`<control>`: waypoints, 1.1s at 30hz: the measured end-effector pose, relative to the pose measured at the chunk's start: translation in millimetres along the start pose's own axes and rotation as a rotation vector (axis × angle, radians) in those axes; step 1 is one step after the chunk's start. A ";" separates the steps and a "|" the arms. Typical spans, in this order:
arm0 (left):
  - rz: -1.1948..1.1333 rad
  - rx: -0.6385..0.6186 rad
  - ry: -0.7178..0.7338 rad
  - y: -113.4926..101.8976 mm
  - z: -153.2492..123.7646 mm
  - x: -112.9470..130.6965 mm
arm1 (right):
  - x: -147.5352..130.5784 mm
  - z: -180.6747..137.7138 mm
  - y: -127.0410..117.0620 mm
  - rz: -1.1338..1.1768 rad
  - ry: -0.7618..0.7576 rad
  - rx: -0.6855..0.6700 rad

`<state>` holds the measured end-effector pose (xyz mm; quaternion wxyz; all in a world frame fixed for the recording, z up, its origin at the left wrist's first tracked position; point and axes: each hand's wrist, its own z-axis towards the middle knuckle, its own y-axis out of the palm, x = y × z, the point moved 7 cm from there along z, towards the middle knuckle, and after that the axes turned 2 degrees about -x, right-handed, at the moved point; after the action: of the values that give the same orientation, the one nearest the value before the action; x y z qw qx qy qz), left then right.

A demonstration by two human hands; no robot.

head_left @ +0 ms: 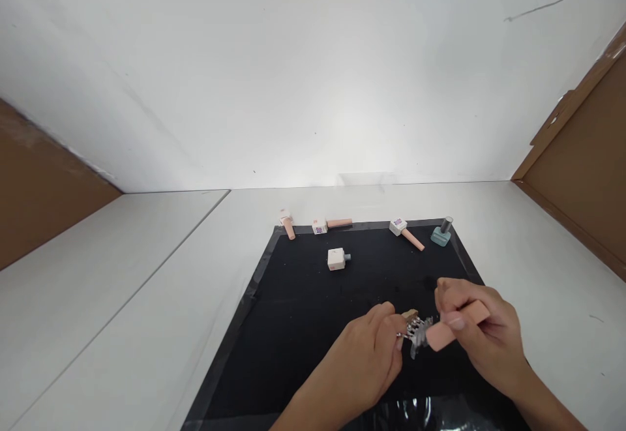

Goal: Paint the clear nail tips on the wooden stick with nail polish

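My right hand (482, 336) is closed around a pink brush cap (457, 326), its small brush end pointing left. My left hand (374, 356) pinches a small metal and clear holder (415, 332) with a beige tip on it, held just above the black mat (303, 326). The brush end touches or nearly touches that holder. An uncapped white square bottle (336, 259) lies on the mat behind my hands.
Along the mat's far edge lie three white bottles with pink caps (287, 222), (331, 225), (405, 231) and a teal bottle with a grey cap (441, 233). The mat rests on a white table (122, 300) against a white wall. Brown panels flank both sides.
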<state>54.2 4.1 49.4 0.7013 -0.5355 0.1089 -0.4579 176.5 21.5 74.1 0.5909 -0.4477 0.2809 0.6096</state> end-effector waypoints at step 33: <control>-0.131 -0.063 -0.043 -1.3 -2.7 -2.6 | 0.2 3.2 0.9 0.054 0.007 0.049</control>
<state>50.3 4.3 48.6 0.6547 -0.5729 0.0730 -0.4876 174.9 24.2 75.2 0.5840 -0.4275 0.3098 0.6165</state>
